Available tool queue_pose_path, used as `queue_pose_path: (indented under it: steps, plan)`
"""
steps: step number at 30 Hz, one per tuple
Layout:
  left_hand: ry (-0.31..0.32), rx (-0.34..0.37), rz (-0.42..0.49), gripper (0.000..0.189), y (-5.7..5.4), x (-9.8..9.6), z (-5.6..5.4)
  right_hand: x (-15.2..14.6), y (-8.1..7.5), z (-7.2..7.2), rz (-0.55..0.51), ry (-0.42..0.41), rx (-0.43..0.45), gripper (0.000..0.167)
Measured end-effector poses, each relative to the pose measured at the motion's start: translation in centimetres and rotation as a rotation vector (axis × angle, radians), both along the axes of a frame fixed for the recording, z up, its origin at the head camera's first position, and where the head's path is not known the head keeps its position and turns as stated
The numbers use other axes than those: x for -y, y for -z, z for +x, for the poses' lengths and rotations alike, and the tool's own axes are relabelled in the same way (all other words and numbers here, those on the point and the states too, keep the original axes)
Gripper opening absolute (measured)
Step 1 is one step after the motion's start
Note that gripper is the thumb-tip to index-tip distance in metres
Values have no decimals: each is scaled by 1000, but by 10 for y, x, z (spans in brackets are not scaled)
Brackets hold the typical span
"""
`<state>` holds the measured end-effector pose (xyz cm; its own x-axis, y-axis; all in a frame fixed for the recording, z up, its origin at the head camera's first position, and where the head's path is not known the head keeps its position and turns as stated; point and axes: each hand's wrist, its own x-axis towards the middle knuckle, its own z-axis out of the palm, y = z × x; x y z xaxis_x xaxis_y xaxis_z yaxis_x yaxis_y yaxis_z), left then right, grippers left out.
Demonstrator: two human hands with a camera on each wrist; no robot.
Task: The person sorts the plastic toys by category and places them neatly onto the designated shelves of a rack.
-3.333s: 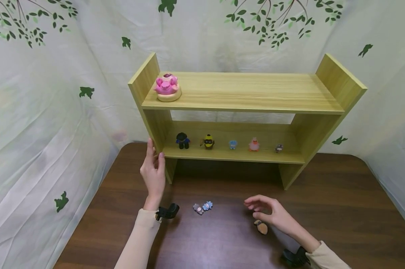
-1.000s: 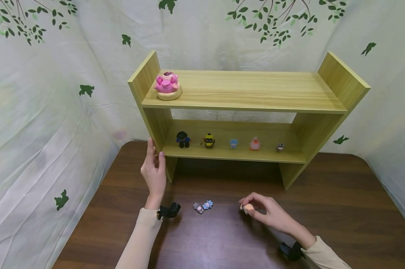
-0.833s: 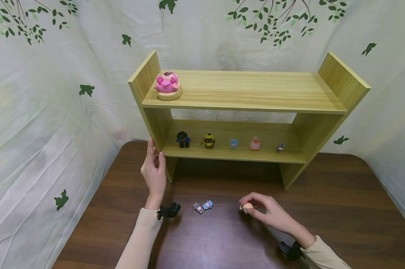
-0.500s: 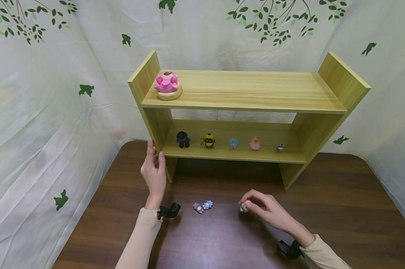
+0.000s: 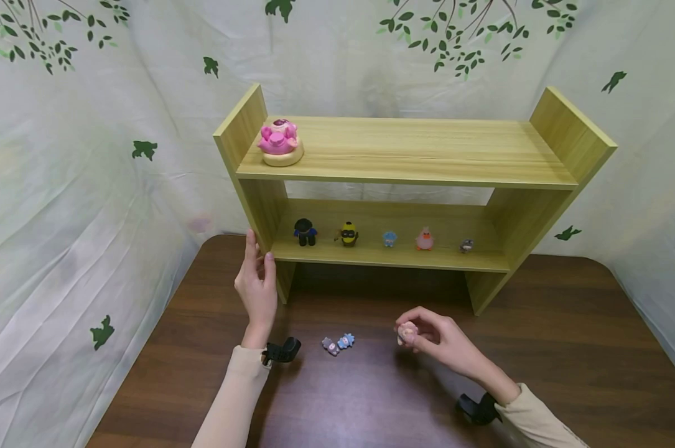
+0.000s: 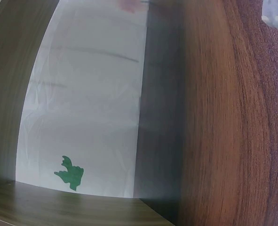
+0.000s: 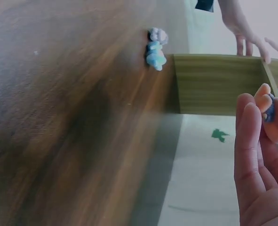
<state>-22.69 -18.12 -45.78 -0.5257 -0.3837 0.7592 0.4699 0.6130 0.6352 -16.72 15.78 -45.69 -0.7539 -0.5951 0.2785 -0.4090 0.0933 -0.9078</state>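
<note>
My left hand (image 5: 256, 289) touches the left side panel (image 5: 267, 218) of a light wooden shelf, fingers along its outer face and thumb at the front edge. Above the table, my right hand (image 5: 449, 342) pinches a small pinkish figurine (image 5: 407, 333) between thumb and fingers. The right wrist view shows part of this figurine (image 7: 277, 129), peach-coloured with a blue patch, cut off by the frame edge. Between the hands, a grey figurine (image 5: 330, 346) and a blue figurine (image 5: 346, 341) lie side by side on the brown table (image 5: 337, 404).
On the middle board (image 5: 365, 255) stand several figurines, among them a black one (image 5: 305, 233), a yellow one (image 5: 348, 235) and a pink one (image 5: 424, 239). A larger pink bear figure (image 5: 279, 143) sits at the top board's left end. A printed cloth (image 5: 163, 93) hangs behind.
My right hand has picked the figurine up off the table, moved slightly left and away from me, and turned it in its fingers. The left hand stays at the side panel.
</note>
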Motion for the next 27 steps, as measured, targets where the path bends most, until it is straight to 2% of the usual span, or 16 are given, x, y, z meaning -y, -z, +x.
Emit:
queue_pose_path:
  steps: [2, 7, 17, 27]
  plan:
    - [2, 0, 0, 58, 0, 0, 0, 0, 3, -2, 5, 15, 5, 25]
    - [2, 1, -2, 58, -1, 0, 1, 4, -3, -2, 28, 36, -24, 33]
    - [5, -2, 6, 58, -1, -1, 1, 9, -9, -6, -2, 38, -87, 36]
    - [-2, 0, -2, 57, -1, 0, 1, 13, -23, -8, -29, 60, -79, 35]
